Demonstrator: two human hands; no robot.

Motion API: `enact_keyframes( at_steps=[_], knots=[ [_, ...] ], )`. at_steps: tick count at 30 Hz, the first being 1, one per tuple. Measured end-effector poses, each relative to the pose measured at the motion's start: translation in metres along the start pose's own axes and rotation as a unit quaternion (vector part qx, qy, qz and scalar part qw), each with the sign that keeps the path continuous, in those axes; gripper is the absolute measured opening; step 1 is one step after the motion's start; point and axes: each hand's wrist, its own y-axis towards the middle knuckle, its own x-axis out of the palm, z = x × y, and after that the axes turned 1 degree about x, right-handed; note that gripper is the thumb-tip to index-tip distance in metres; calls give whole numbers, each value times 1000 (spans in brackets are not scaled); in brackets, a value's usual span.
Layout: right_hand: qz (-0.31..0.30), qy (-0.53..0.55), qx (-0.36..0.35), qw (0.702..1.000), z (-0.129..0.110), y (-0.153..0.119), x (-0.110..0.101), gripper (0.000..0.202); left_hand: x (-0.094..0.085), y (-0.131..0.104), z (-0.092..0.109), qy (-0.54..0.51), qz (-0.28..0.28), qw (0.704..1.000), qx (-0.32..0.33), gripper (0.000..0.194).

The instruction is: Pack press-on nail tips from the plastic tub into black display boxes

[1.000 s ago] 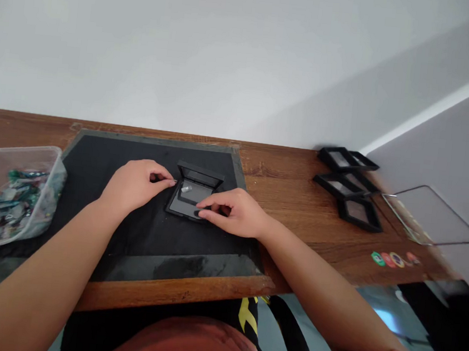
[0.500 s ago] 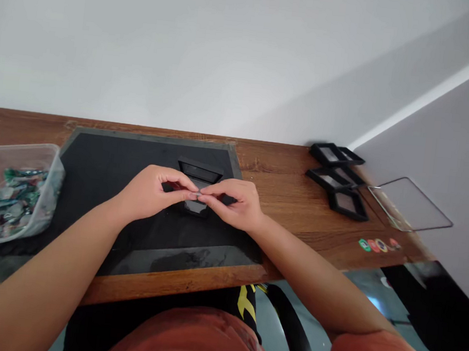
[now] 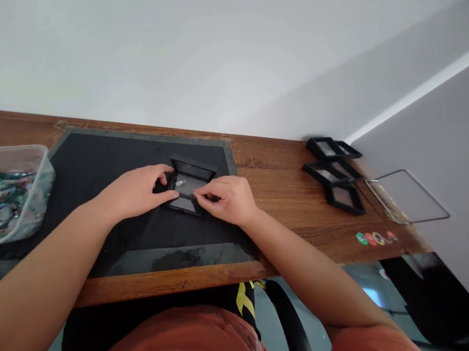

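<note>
A small black case (image 3: 191,166) stands open on the dark mat, its lid tilted up at the back. Inside, toward the left, lies a small clear, shiny piece (image 3: 180,183). My left hand (image 3: 143,189) is at the case's left side, thumb and fingers apart, with the thumb tip at the near left edge and the fingertips by the hinge end. Over the right part of the case, my right hand (image 3: 230,198) has thumb and forefinger pinched together. Whatever is between those fingertips is too small to make out.
A clear plastic tub (image 3: 45,178) of green and whitish pieces stands at the left on the mat (image 3: 106,153). Several black frames (image 3: 345,198) lie at the back right, near a thin wire frame (image 3: 425,193) and round stickers (image 3: 372,238) on the wooden table (image 3: 275,191).
My hands, earlier pinching a tiny piece together above the case, have moved apart to its two sides. The small clear piece now shows inside the case.
</note>
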Motion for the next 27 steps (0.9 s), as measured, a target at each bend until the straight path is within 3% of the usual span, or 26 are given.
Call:
enact_keyframes(
  at_steps=[3, 6, 13, 27],
  knots=[
    [-38, -16, -4, 999, -2, 3, 4, 22, 3, -1, 1, -30, -36, 999, 13, 69],
    [-41, -26, 13, 999, -3, 5, 7, 19, 3, -3, 5, -46, -57, 997, 25, 64],
    [-59, -5, 84, 995, -4, 7, 6, 14, 4, -4, 5, -27, -57, 997, 51, 59],
    [-69, 43, 103, 991, 0, 7, 6, 14, 3, -2, 7, -24, -53, 997, 54, 50]
  ],
)
